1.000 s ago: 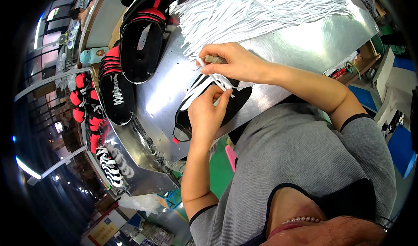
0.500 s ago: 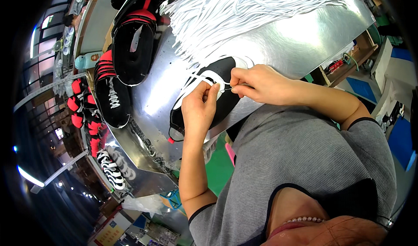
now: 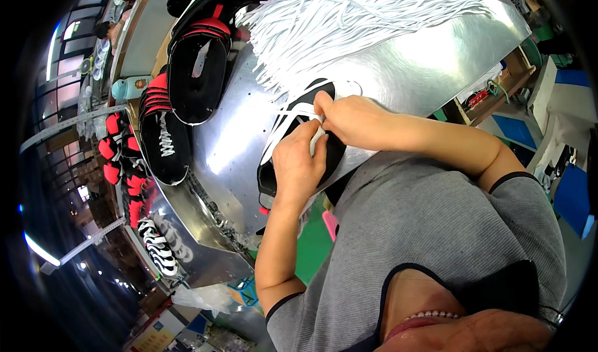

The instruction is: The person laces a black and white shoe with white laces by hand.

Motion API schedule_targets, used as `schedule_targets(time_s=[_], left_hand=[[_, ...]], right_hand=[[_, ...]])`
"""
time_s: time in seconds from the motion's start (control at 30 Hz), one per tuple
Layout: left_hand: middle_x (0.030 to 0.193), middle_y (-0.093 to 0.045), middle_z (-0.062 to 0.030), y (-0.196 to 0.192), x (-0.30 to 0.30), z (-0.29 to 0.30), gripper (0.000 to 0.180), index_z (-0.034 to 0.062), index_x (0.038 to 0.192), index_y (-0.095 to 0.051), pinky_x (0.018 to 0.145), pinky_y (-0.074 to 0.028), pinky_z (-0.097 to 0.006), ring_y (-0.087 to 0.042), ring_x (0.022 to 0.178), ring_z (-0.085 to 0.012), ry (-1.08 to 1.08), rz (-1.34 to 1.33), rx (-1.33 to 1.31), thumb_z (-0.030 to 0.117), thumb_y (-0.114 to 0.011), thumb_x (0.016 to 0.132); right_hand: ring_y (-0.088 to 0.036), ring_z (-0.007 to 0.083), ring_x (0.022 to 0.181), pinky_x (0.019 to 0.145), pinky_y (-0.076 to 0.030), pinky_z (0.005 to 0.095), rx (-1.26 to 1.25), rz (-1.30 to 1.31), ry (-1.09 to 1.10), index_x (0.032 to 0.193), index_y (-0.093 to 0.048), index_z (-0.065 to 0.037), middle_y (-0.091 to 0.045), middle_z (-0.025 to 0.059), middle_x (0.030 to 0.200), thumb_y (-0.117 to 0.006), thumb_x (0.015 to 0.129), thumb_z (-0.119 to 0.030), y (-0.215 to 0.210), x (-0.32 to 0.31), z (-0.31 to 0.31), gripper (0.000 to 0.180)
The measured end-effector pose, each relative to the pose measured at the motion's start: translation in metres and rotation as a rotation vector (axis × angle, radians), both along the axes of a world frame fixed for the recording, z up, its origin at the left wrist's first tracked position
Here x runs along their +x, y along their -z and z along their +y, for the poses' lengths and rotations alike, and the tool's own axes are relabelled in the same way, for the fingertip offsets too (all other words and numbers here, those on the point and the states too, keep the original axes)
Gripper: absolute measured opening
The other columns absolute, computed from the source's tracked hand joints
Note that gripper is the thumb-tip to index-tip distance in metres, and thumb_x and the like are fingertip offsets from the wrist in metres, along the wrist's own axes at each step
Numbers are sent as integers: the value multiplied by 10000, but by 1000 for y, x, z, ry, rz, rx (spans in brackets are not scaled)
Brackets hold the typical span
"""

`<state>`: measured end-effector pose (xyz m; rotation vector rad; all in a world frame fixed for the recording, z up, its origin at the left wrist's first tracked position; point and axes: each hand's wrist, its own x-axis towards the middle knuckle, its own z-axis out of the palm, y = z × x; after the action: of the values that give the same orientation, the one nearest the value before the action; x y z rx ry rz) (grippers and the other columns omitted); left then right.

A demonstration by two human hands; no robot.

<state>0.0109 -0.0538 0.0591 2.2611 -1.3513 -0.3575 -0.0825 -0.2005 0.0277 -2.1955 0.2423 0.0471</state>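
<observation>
A black-and-white shoe upper (image 3: 335,154) with a red tab at one end lies on the metal table in front of me. White shoelace (image 3: 296,112) loops across its opening. On the near left side of the upper, my left hand (image 3: 300,160) is closed, a white stretch of lace pinched at its thumb and forefinger. My right hand (image 3: 356,122) comes in from the right, its fingers curled and closed on the lace close to the left fingertips. The exact grip of the right fingers is partly hidden.
A large heap of white laces (image 3: 361,22) covers the far part of the metal table (image 3: 430,69). To the left lie black-and-red shoe uppers (image 3: 198,72), one with lacing (image 3: 164,140). Red-and-black pieces (image 3: 128,165) stand beyond. An open wooden drawer (image 3: 501,93) is at the right.
The upper and my left hand appear a little farther right. My right fingers have curled in more over the lace, and a white stretch now shows at my left fingertips.
</observation>
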Motion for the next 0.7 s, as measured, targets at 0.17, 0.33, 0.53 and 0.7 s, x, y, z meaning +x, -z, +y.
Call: schedule_targets(time_s=[0.17,0.33,0.53,0.7], left_hand=[[790,-657,-70,-11,-5,32,189,56,972,-709,604,-491,-349,-640,672,-238,136,-401,-103,30,-667,790],[800,-622,-28,-3,-8,29,199,57,975,-710,589,-495,-311,-623,678,-164,260,-512,-233,64,-673,779],[1073,-677,-83,-15,26,35,375,21,1176,-652,915,-445,-322,-604,1020,-215,-163,701,129,331,-591,975],[1141,-650,-32,-15,26,23,374,67,1159,-670,1031,-337,-279,-520,1124,-130,-378,1131,281,358,-674,925]], right_hand=[[-654,177,789,693,-503,330,265,58,11,1069,-610,-43,-666,76,850,-585,943,-196,-34,-53,-53,200],[-565,98,873,771,-447,258,529,-177,379,1102,-566,-76,-636,8,967,-684,902,-318,-13,-28,-92,336],[-520,81,901,749,-418,218,543,-142,298,1129,-512,-98,-598,12,992,-789,814,-206,-6,-9,-45,433],[-529,98,1013,839,-437,224,431,-194,287,1165,-485,-74,-561,19,1088,-797,788,-147,-12,-9,-22,495]])
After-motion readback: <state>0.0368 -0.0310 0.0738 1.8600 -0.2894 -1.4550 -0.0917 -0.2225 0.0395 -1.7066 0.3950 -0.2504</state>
